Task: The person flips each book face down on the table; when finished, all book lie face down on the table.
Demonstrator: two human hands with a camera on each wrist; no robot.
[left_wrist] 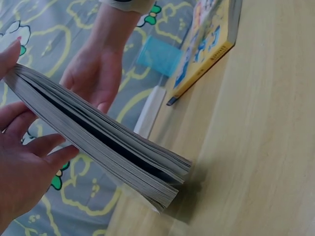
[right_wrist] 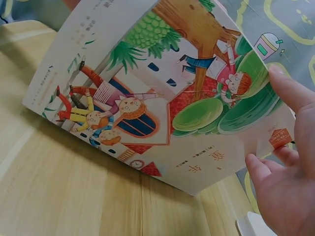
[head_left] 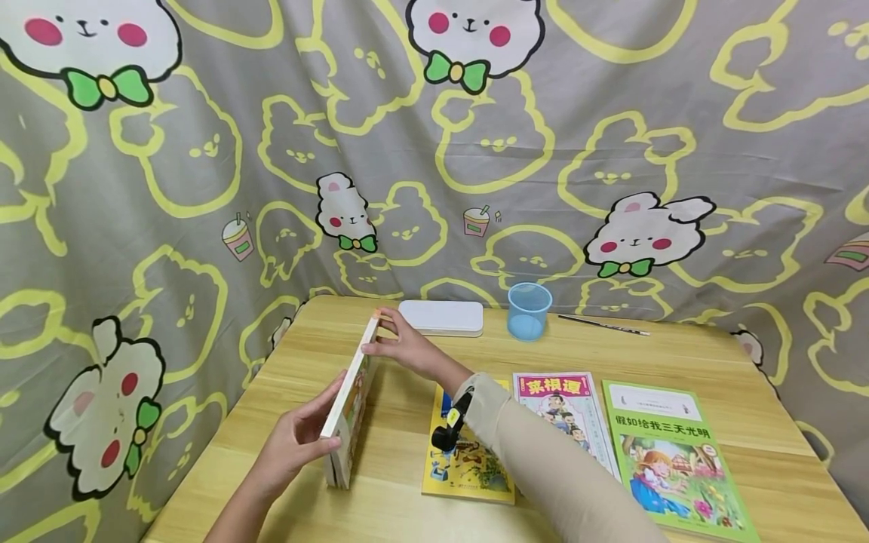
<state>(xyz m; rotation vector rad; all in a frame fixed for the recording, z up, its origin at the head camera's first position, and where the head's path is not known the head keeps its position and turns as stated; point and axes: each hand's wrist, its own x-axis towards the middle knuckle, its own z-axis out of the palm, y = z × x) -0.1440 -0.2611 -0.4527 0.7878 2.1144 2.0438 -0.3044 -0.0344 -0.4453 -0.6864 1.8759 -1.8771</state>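
Observation:
A thick paperback book (head_left: 353, 392) stands upright on its edge on the left part of the table, gripped at both ends. My left hand (head_left: 292, 445) holds its near end, with the thumb on one side and the fingers on the other. At the far upper corner my right hand (head_left: 410, 347) pinches the book between thumb and fingers. An illustrated cover (right_wrist: 162, 93) with children and green leaves faces the right wrist camera. In the left wrist view the page edges (left_wrist: 98, 132) show, with a dark gap between the pages.
Right of the hands lie a yellow book (head_left: 468, 467), partly under the right forearm, a pink-titled book (head_left: 557, 407) and a green book (head_left: 679, 452). Along the back are a white case (head_left: 441, 317), a blue cup (head_left: 528, 313) and a pencil (head_left: 604, 325). A patterned curtain (head_left: 489, 151) hangs behind.

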